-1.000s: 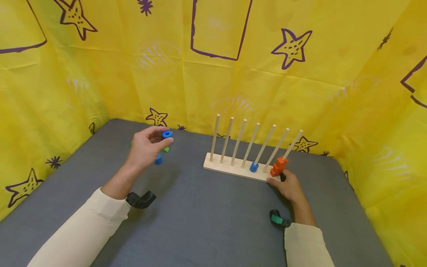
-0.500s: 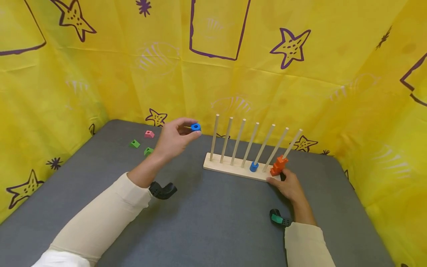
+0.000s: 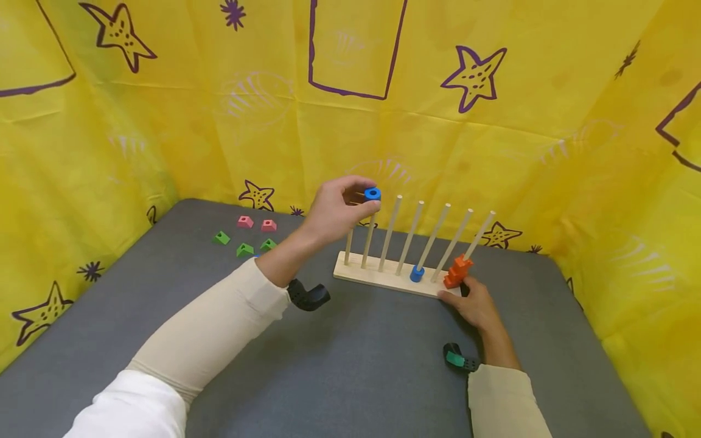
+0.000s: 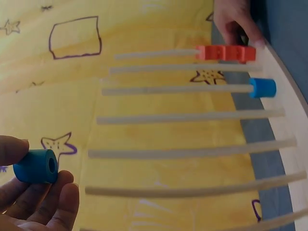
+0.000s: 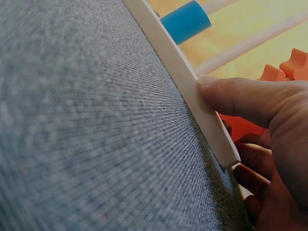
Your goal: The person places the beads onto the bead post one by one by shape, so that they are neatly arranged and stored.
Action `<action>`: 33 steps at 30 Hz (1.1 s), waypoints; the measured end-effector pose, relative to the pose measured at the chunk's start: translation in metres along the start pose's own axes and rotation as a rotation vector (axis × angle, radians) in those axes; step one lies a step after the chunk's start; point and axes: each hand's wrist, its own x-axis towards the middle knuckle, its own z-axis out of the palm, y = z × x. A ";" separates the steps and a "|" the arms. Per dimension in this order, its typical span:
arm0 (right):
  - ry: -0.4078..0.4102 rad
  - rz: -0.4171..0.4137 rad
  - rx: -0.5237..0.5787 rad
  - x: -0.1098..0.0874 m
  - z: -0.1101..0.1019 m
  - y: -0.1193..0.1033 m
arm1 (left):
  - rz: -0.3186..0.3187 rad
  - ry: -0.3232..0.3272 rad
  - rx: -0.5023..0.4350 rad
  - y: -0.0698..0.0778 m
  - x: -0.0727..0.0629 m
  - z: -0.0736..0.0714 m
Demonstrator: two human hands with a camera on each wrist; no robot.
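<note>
My left hand (image 3: 338, 212) pinches a blue bead (image 3: 373, 194) with a hole through it, between thumb and fingers. In the head view it overlaps the tops of the leftmost pegs of a wooden peg stand (image 3: 364, 275); the left wrist view shows the bead (image 4: 34, 166) apart from the peg tips. My right hand (image 3: 475, 306) grips the stand's right end, thumb on the front edge and fingers curled round the end. Stacked orange beads (image 3: 457, 272) sit low on the rightmost peg. Another blue bead (image 3: 417, 274) sits at the foot of the third peg from the right.
On the grey table (image 3: 378, 365), to the left, lie pink beads (image 3: 245, 222) and green beads (image 3: 244, 250). A bit of blue shows beside my left forearm. Yellow patterned cloth (image 3: 208, 121) hangs behind the table and at both sides.
My left hand has carried the blue bead rightward from over the loose beads to the left pegs' tops, uncovering the pink and green beads. My right hand has stayed on the stand.
</note>
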 end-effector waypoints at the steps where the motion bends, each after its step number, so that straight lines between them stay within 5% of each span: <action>1: -0.001 0.001 -0.001 0.000 0.000 0.000 | -0.002 -0.006 -0.002 0.002 0.003 0.004; 23: 0.012 -0.007 0.004 -0.001 -0.001 0.002 | -0.043 -0.107 -0.034 0.018 0.034 0.067; 33: 0.026 -0.027 0.011 0.000 0.000 0.002 | -0.100 -0.080 -0.025 0.015 0.049 0.089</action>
